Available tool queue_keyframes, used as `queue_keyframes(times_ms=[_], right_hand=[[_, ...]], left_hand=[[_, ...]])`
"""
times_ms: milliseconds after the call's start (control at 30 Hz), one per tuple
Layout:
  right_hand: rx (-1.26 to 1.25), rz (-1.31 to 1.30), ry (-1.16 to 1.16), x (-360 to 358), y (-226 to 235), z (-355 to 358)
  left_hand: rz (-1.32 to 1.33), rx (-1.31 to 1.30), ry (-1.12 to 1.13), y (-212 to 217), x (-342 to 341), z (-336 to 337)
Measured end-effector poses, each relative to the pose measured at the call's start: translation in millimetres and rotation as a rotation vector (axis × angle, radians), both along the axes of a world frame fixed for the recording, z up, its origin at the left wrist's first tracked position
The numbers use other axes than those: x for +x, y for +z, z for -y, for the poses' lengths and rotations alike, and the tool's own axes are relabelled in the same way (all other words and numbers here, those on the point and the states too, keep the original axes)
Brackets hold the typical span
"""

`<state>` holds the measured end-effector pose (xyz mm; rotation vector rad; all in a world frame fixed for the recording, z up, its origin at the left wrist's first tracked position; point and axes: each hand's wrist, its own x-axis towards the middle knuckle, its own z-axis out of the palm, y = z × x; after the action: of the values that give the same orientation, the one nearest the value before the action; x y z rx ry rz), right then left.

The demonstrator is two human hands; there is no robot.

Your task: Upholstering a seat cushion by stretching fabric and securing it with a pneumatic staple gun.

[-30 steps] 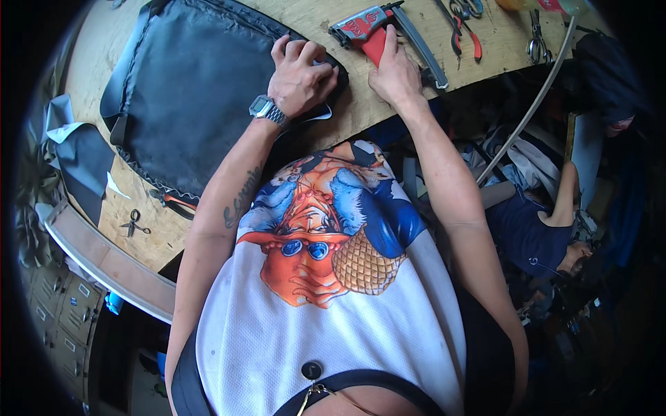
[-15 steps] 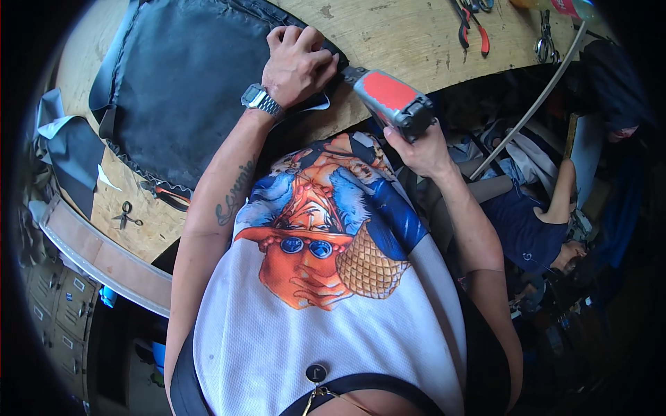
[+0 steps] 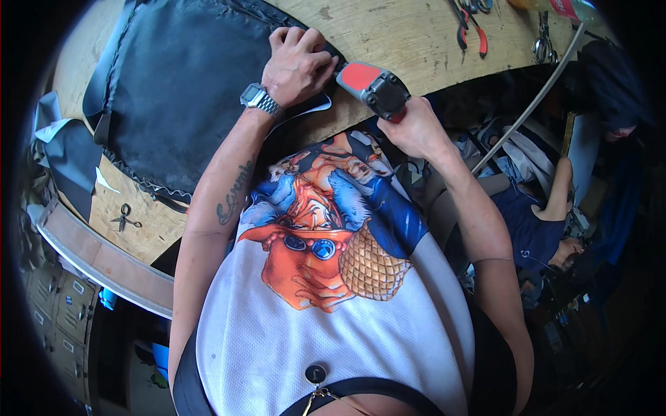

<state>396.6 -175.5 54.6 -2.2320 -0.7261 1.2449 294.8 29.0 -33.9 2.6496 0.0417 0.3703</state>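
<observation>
A large dark upholstery panel point(image 3: 180, 97) with a stitched edge lies on the wooden workbench point(image 3: 388, 28). My left hand point(image 3: 298, 62), with a metal watch on the wrist, presses down on the panel's near edge, fingers curled over it. My right hand point(image 3: 409, 128) grips a red and grey staple gun point(image 3: 371, 87) at the bench edge, its nose pointing at the panel right beside my left hand. A pale air hose point(image 3: 534, 97) runs from the gun area up to the right.
Red-handled pliers point(image 3: 472, 28) and metal scissors point(image 3: 541, 41) lie at the far right of the bench. Small snips point(image 3: 125, 218) rest on the bench at left, next to grey fabric scraps point(image 3: 62, 152). Another person in dark blue point(image 3: 534, 222) sits low at right.
My right hand brought the staple gun from the bench top down to the bench edge and then up to the panel beside my left hand, which stayed pressing on the panel.
</observation>
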Motion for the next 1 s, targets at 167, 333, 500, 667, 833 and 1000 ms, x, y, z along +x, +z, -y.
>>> queue_keyframes(times_ms=[167, 333, 500, 667, 833, 1000], right_hand=[[-0.005, -0.318, -0.155, 21.0, -7.1, 13.3], [0.225, 0.269, -0.051, 57.5, -7.7, 8.0], [0.109, 0.478, 0.111, 76.4, -66.2, -29.0], [0.219, 0.616, 0.208, 63.0, -87.1, -38.4], [0.652, 0.641, 0.263, 41.2, -35.5, -110.6], [0.667, 0.546, 0.851, -8.0, -50.7, -209.3]], left_hand=[[-0.017, -0.034, 0.005, 14.1, -6.6, -9.1], [-0.017, 0.011, 0.099, 43.1, -44.7, 9.6], [-0.267, 0.086, 0.153, 49.6, -86.2, 37.8], [-0.331, 0.156, 0.102, 50.9, -73.7, 49.7], [-0.449, 0.29, -0.005, 35.7, -59.7, 41.8], [-0.526, 0.232, -0.082, 39.9, -58.6, 28.0]])
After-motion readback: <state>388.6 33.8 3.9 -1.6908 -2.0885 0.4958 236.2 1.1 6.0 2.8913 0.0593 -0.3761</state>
